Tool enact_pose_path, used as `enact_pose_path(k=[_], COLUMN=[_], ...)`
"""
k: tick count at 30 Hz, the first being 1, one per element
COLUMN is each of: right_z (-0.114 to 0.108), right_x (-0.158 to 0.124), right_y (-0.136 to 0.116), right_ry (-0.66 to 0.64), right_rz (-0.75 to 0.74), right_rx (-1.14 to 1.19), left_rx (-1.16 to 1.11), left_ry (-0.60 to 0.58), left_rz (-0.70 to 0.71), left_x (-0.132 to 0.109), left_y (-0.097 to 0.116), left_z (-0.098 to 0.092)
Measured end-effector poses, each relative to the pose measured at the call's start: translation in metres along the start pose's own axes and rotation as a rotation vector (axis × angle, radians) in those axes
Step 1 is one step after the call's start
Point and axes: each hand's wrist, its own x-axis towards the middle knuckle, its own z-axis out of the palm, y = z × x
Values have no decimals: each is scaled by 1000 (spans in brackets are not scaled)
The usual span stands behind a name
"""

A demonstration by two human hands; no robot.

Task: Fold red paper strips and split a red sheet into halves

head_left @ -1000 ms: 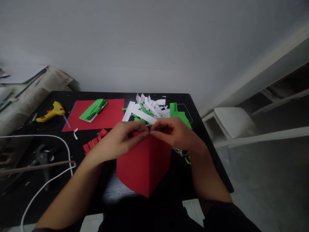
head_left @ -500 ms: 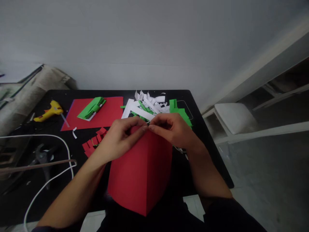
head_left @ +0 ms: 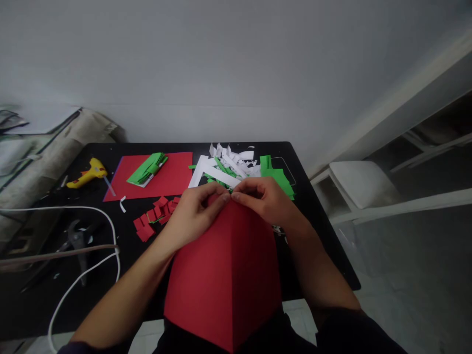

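Observation:
A sheet of red paper (head_left: 206,280) with a crease down its middle hangs toward my lap. My left hand (head_left: 199,209) pinches its far edge just left of the crease, thumb on top. Close beside it, my right hand (head_left: 260,199) pinches the same edge on the right, the fingertips of both hands almost meeting. Small folded red paper pieces (head_left: 147,221) lie left of my left wrist. Past my fingers is a heap of white paper strips (head_left: 223,172) mixed with green ones.
Left on the black table (head_left: 99,201) are a yellow glue gun (head_left: 88,174), pliers (head_left: 78,241) and a looping white cable (head_left: 105,216). A folded green paper bundle (head_left: 148,168) rests on a flat red sheet (head_left: 177,172). Green paper (head_left: 278,177) lies right of the strips.
The red paper has tilted, its near part now showing wider and reaching lower. Both hands keep their pinch at the edge. The whole view has shifted slightly.

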Motion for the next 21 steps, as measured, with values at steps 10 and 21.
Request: enact_pose_path(k=[10,21], right_z=[6,67], right_x=[-17,-114], right_y=[26,130], right_ry=[-101,17], right_rz=[75,-293], right_rx=[-200,-725], left_rx=[106,520], left_ry=[-198,-11], left_rz=[-44,287], left_x=[-16,-91], left_y=[-26,-98], left_z=[0,68])
